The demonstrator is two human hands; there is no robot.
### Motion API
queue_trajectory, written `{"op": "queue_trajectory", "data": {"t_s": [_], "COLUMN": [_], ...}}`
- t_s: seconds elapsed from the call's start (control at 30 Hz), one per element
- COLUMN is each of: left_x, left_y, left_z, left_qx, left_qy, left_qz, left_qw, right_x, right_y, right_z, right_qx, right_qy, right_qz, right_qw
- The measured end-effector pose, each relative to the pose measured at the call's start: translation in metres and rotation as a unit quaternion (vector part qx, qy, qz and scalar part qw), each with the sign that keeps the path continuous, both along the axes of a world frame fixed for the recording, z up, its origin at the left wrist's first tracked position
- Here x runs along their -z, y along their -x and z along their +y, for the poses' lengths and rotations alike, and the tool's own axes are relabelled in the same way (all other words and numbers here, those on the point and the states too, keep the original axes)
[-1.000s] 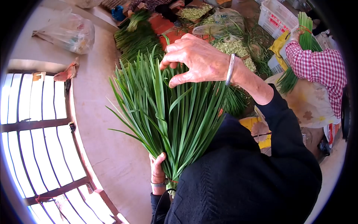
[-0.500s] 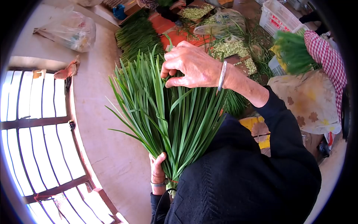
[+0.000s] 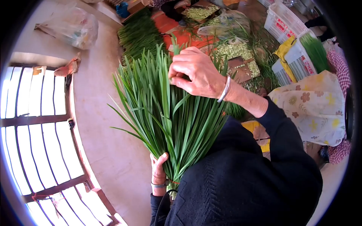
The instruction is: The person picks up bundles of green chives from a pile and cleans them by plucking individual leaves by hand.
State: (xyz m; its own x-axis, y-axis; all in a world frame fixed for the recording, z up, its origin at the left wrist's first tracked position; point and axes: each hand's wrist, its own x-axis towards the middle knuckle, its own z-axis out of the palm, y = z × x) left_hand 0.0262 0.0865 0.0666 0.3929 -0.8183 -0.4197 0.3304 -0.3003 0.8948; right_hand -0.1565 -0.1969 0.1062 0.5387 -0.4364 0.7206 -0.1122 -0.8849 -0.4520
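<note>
A large bunch of green Chinese chives (image 3: 162, 109) stands fanned out in front of my chest, tied with a red band (image 3: 174, 182) near its pale stem ends. My left hand (image 3: 158, 168) is wrapped round the lower part of the bunch, its thumb in front and most fingers hidden behind. Over the upper right leaves is my right hand (image 3: 198, 71), with a bracelet at the wrist. Its fingers are curled and the thumb and forefinger pinch together beside the leaf tips; what is between them is too small to make out.
More chives (image 3: 139, 35) lie in a pile beyond the bunch, near chopped trimmings (image 3: 239, 52) on the floor. White crates (image 3: 284, 22) stand at the upper right, by a person's checked sleeve (image 3: 341, 69) and a flowered cloth (image 3: 313, 107). A barred window (image 3: 41, 124) is at left.
My right hand has shifted slightly right and down, fingers more closed. The other person's chives, earlier by the checked sleeve, are now in a white crate, and that sleeve has drawn back.
</note>
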Motion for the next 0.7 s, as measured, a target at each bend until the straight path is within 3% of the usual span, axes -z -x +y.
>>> {"op": "queue_trajectory", "data": {"t_s": [0.1,0.13,0.2,0.27,0.33,0.47,0.53,0.6,0.7], "left_x": [-0.003,-0.005,-0.007,-0.011,-0.018,-0.017,-0.017,-0.024,-0.029], "left_y": [0.0,0.0,0.003,0.006,0.01,0.004,0.004,0.008,0.008], "left_z": [-0.001,-0.002,-0.003,-0.003,-0.006,-0.006,-0.008,-0.014,-0.021], "left_qx": [0.011,0.017,0.006,-0.003,-0.011,0.009,0.026,0.027,0.091], "left_qy": [-0.003,-0.01,-0.003,-0.012,-0.012,-0.043,-0.076,-0.069,-0.051], "left_qz": [-0.01,-0.018,-0.017,0.007,0.018,0.014,-0.042,-0.082,-0.095], "left_qw": [1.0,1.0,1.0,1.0,1.0,0.999,0.996,0.994,0.99], "right_x": [0.011,0.02,0.027,0.027,0.011,-0.02,-0.031,-0.041,-0.04], "right_y": [-0.007,-0.011,-0.006,0.011,0.028,0.027,0.02,0.02,0.011], "right_z": [0.012,0.012,-0.01,-0.039,-0.057,-0.059,-0.051,-0.032,-0.012], "right_qx": [0.034,0.061,0.093,0.137,0.198,0.167,0.167,0.126,0.076], "right_qy": [-0.226,-0.214,-0.303,-0.269,-0.175,-0.04,0.03,-0.019,-0.043], "right_qz": [-0.105,-0.145,-0.204,-0.22,-0.108,-0.101,-0.131,-0.078,-0.096], "right_qw": [0.968,0.964,0.926,0.928,0.958,0.98,0.977,0.989,0.992]}}
